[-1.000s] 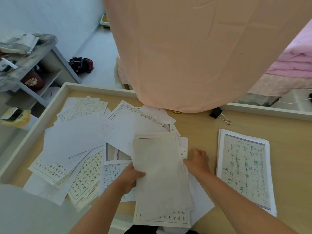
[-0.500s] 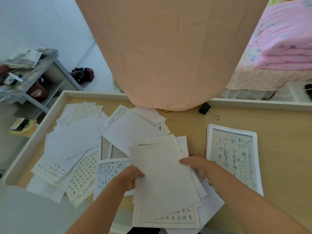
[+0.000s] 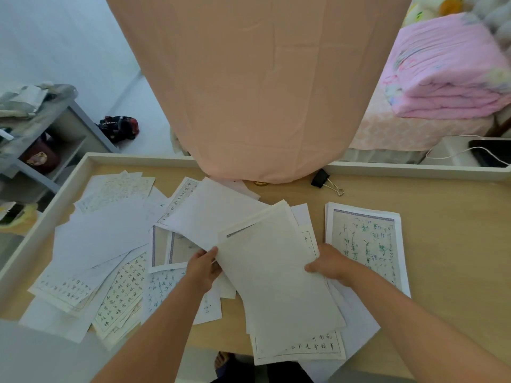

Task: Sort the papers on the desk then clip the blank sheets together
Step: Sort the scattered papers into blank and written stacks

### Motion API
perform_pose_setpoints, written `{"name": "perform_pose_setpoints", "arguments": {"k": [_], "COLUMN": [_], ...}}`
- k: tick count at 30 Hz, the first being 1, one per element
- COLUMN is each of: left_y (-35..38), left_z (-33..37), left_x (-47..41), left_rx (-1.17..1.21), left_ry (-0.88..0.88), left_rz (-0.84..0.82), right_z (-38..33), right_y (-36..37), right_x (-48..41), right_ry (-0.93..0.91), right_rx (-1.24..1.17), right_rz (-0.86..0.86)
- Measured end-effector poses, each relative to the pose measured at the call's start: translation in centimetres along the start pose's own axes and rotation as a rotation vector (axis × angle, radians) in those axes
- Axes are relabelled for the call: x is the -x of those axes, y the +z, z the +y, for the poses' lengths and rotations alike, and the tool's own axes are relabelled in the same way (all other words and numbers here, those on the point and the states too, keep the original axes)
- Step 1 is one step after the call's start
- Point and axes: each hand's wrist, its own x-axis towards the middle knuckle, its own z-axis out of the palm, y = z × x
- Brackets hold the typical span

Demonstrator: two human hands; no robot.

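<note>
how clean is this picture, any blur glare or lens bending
Head view: wide lens splays the desk rim outward at the left; light soft and even, no glare, faint shadows only; the blanket in the top right corner is smeared; the left hand, the right hand and the sheets they grip look fairly sharp.

Askew blank cream sheets (image 3: 276, 277) atop scattered papers (image 3: 105, 244), binder clip (image 3: 320, 178) well apart
</note>
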Motion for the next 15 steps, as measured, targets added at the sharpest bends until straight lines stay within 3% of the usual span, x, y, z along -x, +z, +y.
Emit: {"name": "perform_pose_setpoints", "arguments": {"k": [8, 15], "left_y": [-4.9, -9.0], "left_z": [4.2, 7.9], "left_x": [-0.2, 2.6], "left_rx": [0.166, 0.523], "left_ry": [0.156, -0.042], "left_rz": [0.170, -0.431], "right_z": [-0.2, -1.7], "right_y": [3.4, 7.1], "right_x": [-1.9, -3.9], "right_ry": [0.159, 0.315], "right_rx": [-0.029, -0.090], "right_rz": [0.248, 0.315]}}
